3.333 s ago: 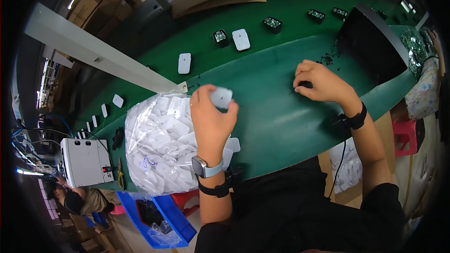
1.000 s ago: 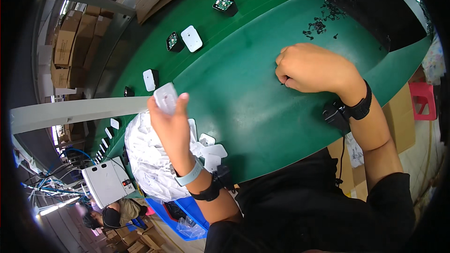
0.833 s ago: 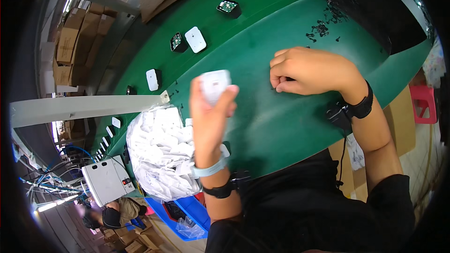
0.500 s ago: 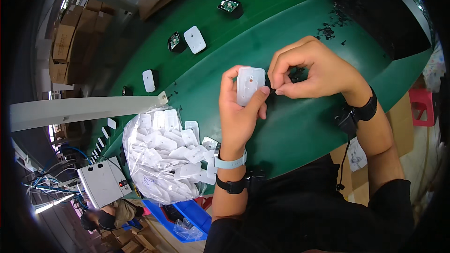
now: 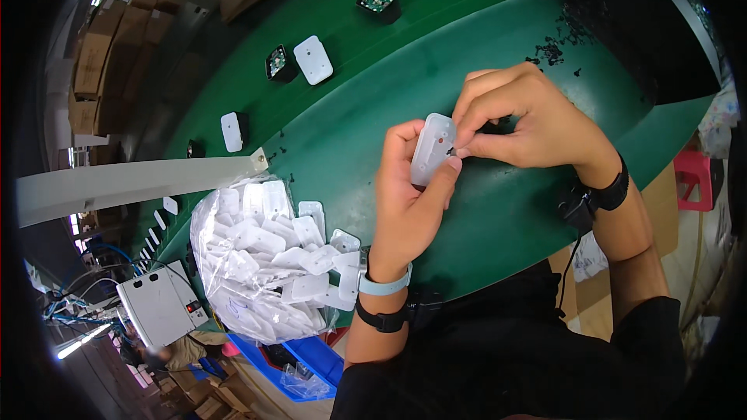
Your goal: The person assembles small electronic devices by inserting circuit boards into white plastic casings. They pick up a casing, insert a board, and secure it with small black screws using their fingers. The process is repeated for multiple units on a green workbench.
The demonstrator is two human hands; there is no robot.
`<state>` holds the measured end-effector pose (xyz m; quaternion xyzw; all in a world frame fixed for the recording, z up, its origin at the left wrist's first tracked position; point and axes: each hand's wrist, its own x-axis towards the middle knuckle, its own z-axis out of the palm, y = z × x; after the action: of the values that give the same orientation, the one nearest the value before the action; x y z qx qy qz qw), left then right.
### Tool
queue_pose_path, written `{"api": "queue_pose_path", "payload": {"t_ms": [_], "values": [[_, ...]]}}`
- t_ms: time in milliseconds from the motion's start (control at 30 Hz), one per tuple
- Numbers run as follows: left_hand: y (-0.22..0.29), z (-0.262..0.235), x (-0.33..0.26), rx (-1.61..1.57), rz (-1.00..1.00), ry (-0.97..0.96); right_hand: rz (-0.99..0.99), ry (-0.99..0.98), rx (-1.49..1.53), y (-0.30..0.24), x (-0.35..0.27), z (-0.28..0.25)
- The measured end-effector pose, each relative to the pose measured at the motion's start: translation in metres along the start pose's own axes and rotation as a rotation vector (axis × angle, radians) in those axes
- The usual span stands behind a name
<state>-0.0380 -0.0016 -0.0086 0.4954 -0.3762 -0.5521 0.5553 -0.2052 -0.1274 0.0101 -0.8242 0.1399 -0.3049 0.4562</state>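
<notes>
Item: white cover (image 5: 432,148), small rounded-rectangle plastic shell, held upright above the green desk (image 5: 350,120) in front of the person's chest

Left hand (image 5: 408,202): grip clamped on the cover, thumb along its lower right edge, fingers behind

Right hand (image 5: 529,120): fingertips pinched together at the cover's upper right edge, on or beside a small dark spot; whether a tiny part sits between them cannot be told

Handling, by judgement: light, stiff, smooth and a little slippery; thin walls likely to flex or crack if squeezed across the face. Best held by the long edges, as now, leaving the face free

Nearby stock: clear bag (image 5: 257,264) of like white covers on the desk's near left edge; loose black bits (image 5: 552,50) by a black tray (image 5: 646,31); further covers (image 5: 313,60) and dark modules (image 5: 377,4) spaced along the desk; grey box (image 5: 159,307) lower left

Wrists: pale band left, black strap right
</notes>
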Motion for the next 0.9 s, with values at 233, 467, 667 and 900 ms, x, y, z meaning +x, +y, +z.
{"api": "queue_pose_path", "payload": {"t_ms": [233,467,667,900], "values": [[0.0,0.003,-0.001,0.127,-0.007,0.018,0.174,0.022,-0.016,-0.009,0.0,0.001],[-0.001,0.006,-0.001,0.178,0.027,0.026,0.031,0.079,-0.096,0.001,-0.002,0.01],[-0.003,0.002,-0.002,0.195,0.037,0.037,0.138,0.06,-0.065,-0.007,0.0,0.013],[-0.005,0.006,-0.004,0.288,0.086,0.129,0.334,0.065,0.051,-0.013,0.0,0.014]]}}
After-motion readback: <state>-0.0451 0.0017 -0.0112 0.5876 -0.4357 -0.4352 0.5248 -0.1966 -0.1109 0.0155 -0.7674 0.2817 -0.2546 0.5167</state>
